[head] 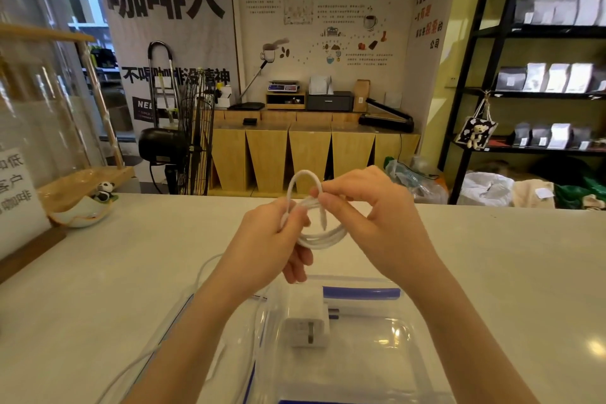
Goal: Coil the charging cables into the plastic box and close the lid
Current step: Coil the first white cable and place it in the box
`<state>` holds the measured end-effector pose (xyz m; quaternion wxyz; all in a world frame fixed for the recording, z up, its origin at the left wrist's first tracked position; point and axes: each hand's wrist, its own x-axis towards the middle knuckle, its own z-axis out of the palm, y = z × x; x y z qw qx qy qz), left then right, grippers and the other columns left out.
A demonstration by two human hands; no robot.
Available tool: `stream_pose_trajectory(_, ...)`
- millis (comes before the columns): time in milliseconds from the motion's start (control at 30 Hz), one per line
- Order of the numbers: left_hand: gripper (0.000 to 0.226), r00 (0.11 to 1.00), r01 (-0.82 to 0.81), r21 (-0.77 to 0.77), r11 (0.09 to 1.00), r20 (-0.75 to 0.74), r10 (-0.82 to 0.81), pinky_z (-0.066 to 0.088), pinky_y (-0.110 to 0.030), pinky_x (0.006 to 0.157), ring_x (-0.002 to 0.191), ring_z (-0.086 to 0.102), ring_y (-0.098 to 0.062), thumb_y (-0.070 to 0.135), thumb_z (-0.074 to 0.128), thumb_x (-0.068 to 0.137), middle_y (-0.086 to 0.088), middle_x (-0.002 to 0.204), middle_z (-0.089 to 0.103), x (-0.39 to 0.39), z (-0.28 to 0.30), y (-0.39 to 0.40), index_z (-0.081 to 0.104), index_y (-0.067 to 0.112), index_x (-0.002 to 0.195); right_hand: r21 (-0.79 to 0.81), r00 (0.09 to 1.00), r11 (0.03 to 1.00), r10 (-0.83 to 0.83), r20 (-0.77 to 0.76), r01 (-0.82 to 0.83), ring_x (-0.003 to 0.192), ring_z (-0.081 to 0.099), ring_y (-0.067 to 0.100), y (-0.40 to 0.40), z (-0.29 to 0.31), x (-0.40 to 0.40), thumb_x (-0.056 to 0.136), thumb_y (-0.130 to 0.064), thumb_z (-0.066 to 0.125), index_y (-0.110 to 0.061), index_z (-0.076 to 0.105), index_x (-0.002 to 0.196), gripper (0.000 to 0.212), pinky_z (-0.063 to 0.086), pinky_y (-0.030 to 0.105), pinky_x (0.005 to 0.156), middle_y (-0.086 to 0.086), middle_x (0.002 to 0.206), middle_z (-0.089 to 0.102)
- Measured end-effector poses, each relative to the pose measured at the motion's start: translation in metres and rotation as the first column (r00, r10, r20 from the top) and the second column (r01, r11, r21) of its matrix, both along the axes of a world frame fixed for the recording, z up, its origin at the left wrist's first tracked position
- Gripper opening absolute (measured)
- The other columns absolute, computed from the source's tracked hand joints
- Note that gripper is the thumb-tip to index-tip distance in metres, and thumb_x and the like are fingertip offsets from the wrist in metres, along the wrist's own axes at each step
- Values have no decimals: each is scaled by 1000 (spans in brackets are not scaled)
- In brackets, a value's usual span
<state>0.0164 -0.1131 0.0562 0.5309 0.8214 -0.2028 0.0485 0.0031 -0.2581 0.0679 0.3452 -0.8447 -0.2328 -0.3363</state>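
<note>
Head view: both hands are raised above a white counter (98,272), working one white cable (323,234) between them.
Left hand (265,239): fingers curled shut around the near side of the coiled loops.
Right hand (377,207): thumb and forefinger pinching the loose end where it crosses the coil.
Plastic box (403,321): clear, open, directly below the hands; a white charger plug (308,326) already lies inside.
Lid (183,321): clear with a blue rim, below the left forearm, beside the box; I cannot tell whether it is attached.
Second cable (200,275): thin, trailing loose on the counter under the left hand.
Risk, unwinding: if the right pinch slackens, the springy loops would likely open out.
Risk, closing: a coil left too wide, or the trailing cable lying over the rim, could stop the lid seating.
Writing, banner beyond the left hand: 咖啡人 in large black characters; a smaller line beneath is partly hidden.
Writing, elsewhere: other text is too small to read.
</note>
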Motion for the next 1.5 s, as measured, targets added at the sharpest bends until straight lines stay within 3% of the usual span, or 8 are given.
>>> stream_pose_trajectory(267, 20, 988, -85, -45, 995, 128, 90, 42, -19, 32, 29, 48, -9, 20, 40, 93, 2, 38, 55, -1, 0, 1, 52, 15, 77, -3, 936, 969, -236, 261, 245, 71, 59, 17, 7, -11, 9, 74, -22, 67, -10, 73, 81, 15, 39, 15, 65, 5, 74, 71)
stream_pose_trajectory(400, 19, 986, -80, -42, 996, 146, 86, 42, -17, 32, 29, 47, -6, 22, 40, 92, 3, 39, 54, -2, -1, 0, 51, 18, 77, 193, 980, 962, -176, -93, 191, 85, 55, 8, 7, -9, 8, 77, -20, 69, -13, 59, 110, 35, 45, 11, 70, -4, 98, 58)
stream_pose_trajectory(500, 19, 990, -3, -66, 998, 138, 12, 42, -16, 32, 30, 48, -7, 22, 39, 92, 5, 39, 56, -4, 0, -1, 53, 15, 80, 489, 830, 868, 336, -445, -89, 86, 62, 12, -1, -5, 6, 86, -16, 56, -15, 57, 116, 30, 51, 18, 75, -1, 97, 66)
stream_pose_trajectory(800, 23, 997, 60, -161, 985, 54, -51, 41, -19, 31, 29, 47, -12, 20, 40, 92, -1, 39, 54, -1, 7, 8, 53, 9, 77, 433, 841, 889, 345, -416, -150, 49, 42, 1, 2, -6, 9, 91, -27, 47, -24, 62, 87, 16, 36, 12, 47, -13, 52, 49)
stream_pose_trajectory(933, 27, 991, 96, -248, 964, -68, -116, 39, -17, 30, 28, 45, -12, 20, 40, 92, -1, 39, 52, -2, 16, 18, 53, 7, 73, 610, 779, 792, 396, -486, -22, 33, 30, 1, 0, 0, 12, 92, -32, 43, -25, 61, 52, 45, 27, 11, 34, -10, 42, 38)
stream_pose_trajectory(1100, 29, 983, 89, -264, 960, -133, -128, 38, -19, 29, 27, 44, -12, 21, 41, 90, -2, 38, 51, -1, 21, 27, 55, 7, 69, 524, 811, 844, 384, -442, -114, 33, 29, 4, -12, -2, 6, 91, -24, 46, -14, 59, 57, 37, 32, 5, 37, -10, 36, 36)
stream_pose_trajectory(1333, 29, 977, 98, -157, 983, -171, -125, 44, -19, 34, 32, 50, -13, 23, 41, 91, -2, 41, 56, 6, 12, 24, 56, 8, 70, 472, 667, 872, 428, -610, -128, 39, 28, 9, -30, -9, -5, 76, -42, 49, -18, 54, 55, 32, 30, 17, 39, -5, 43, 37)
stream_pose_trajectory(1500, 26, 978, 98, 38, 994, -188, -89, 48, -19, 44, 48, 61, -11, 27, 41, 92, -1, 59, 65, 10, -5, 6, 56, 14, 75, 234, 692, 970, 210, -691, -61, 59, 57, 9, -45, -22, -15, 91, -28, 43, -21, 69, 67, 35, 49, 21, 69, -8, 56, 64)
